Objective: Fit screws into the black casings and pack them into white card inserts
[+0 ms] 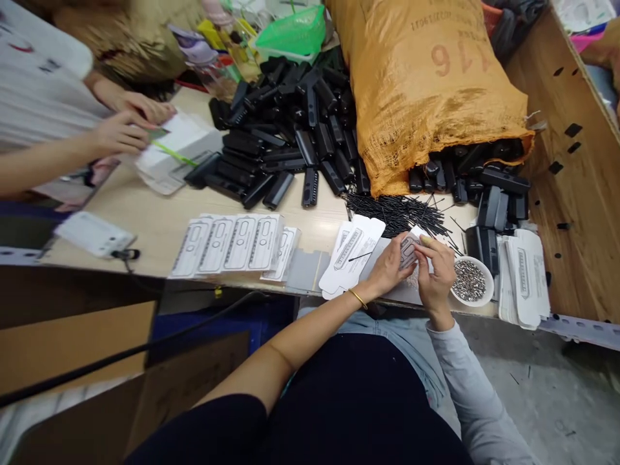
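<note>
Fingers [405,248] of both hands pinch card [409,253] btwn them.

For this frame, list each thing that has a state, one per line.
left hand: fingers closed on the card piece
right hand: fingers closed on the card piece
card piece: held above the table edge
white bowl: full of small metal parts
orange sack: lying open-mouthed, black cases spilling out
printed cards: fanned flat in a row

Black casings [290,139] are heaped beside an orange woven sack [426,84] stamped with red numerals; white printed cards [232,245] are laid out.
</note>
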A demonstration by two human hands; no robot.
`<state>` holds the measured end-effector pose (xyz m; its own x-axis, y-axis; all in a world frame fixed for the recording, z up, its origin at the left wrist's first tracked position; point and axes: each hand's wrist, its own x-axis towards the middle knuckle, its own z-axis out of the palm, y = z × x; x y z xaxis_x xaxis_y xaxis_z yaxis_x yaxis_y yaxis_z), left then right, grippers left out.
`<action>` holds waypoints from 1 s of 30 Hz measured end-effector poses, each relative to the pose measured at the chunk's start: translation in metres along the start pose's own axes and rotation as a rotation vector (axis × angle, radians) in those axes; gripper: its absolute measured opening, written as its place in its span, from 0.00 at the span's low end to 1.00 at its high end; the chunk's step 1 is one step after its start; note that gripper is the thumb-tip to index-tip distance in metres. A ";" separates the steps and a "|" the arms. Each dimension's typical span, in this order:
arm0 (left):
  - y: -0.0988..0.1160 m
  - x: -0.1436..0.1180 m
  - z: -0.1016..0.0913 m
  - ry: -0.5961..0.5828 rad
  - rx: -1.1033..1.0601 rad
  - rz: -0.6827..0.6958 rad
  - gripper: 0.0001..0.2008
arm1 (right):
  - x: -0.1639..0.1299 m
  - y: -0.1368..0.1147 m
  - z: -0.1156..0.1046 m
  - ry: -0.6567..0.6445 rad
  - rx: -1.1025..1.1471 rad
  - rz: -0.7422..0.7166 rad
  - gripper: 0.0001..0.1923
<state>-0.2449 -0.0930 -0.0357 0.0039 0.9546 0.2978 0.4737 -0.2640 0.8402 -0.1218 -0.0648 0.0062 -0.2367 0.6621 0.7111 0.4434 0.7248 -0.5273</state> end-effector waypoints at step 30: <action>-0.014 0.006 -0.123 0.022 0.507 -0.313 0.18 | -0.003 -0.015 0.103 -0.971 -0.100 0.154 0.08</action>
<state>-0.3600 -0.1008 0.0106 -0.2193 0.9720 0.0848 0.8107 0.1332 0.5701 -0.2169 -0.0585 -0.0362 -0.7571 0.6488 -0.0763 0.5892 0.6277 -0.5087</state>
